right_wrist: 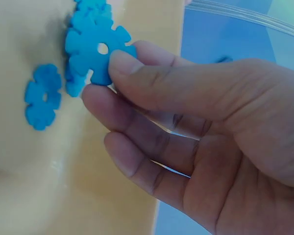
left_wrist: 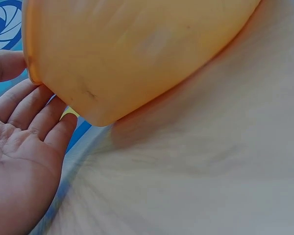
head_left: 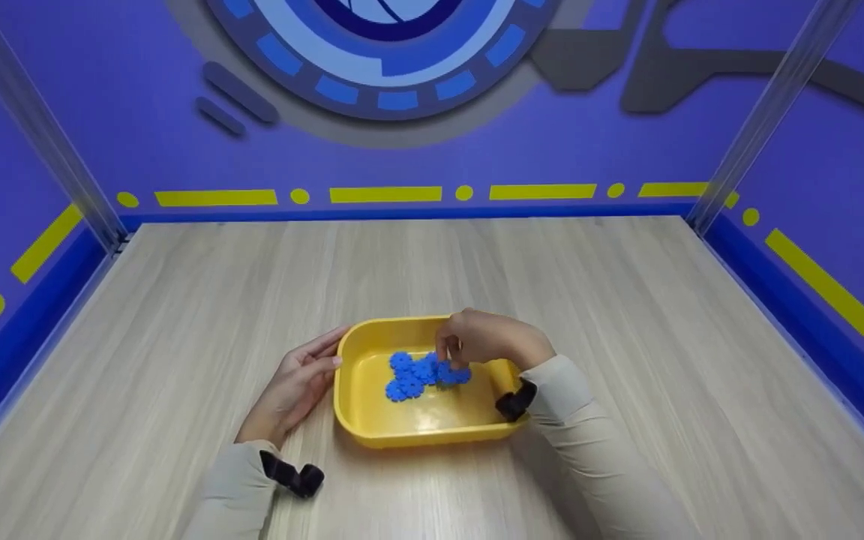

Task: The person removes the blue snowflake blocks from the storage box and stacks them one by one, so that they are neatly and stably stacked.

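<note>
A yellow plastic bin (head_left: 432, 436) rests on the table with several blue flower-shaped discs (head_left: 406, 387) grouped in its middle. At its left end, my left hand (head_left: 298, 384) holds the rim, thumb on top and fingers against the outer wall; the left wrist view shows the bin's outside (left_wrist: 127, 58) beside that hand. My right hand (head_left: 490, 336) reaches over the far right side into the bin. Between thumb and fingers it pinches one notched blue disc (right_wrist: 83, 48) with a round central hole. Behind that disc are more blue pieces, partly covered, and a separate disc (right_wrist: 43, 97) lies nearby.
The light wood-grain table (head_left: 252, 300) surrounds the bin on all sides. Blue-purple panels (head_left: 139, 150) with yellow markings stand along the back and both sides, with metal posts (head_left: 769, 105) at the corners. Each wrist carries a black camera mount (head_left: 293, 476).
</note>
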The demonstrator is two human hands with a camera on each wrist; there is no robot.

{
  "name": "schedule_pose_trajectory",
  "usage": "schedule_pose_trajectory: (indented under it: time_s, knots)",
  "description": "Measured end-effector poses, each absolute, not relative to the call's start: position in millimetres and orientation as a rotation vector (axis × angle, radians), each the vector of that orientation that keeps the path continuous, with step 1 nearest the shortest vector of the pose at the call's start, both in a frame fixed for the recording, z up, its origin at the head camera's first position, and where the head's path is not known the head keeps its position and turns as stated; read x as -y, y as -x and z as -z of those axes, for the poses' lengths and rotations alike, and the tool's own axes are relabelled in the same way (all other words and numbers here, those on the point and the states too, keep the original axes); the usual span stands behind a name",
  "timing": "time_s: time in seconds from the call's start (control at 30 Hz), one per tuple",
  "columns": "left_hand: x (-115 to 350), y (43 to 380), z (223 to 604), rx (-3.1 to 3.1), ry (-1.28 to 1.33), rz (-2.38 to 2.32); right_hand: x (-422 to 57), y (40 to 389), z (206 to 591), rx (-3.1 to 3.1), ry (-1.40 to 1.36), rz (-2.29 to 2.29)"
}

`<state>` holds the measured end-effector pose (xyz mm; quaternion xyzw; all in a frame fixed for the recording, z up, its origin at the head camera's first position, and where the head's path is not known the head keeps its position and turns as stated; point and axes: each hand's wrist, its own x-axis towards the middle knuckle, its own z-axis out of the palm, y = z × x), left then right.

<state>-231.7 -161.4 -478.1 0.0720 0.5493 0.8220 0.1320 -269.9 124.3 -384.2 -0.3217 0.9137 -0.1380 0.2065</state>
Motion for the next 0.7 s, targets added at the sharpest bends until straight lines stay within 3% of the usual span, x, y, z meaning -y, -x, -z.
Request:
schedule_pose_trajectory:
  time_s: [0.7]
  knots:
    - [160.6, 230.8, 478.8, -1.589, -0.220, -2.407, -181.8, 269.4, 365.8, -2.772, 0.895, 0.838]
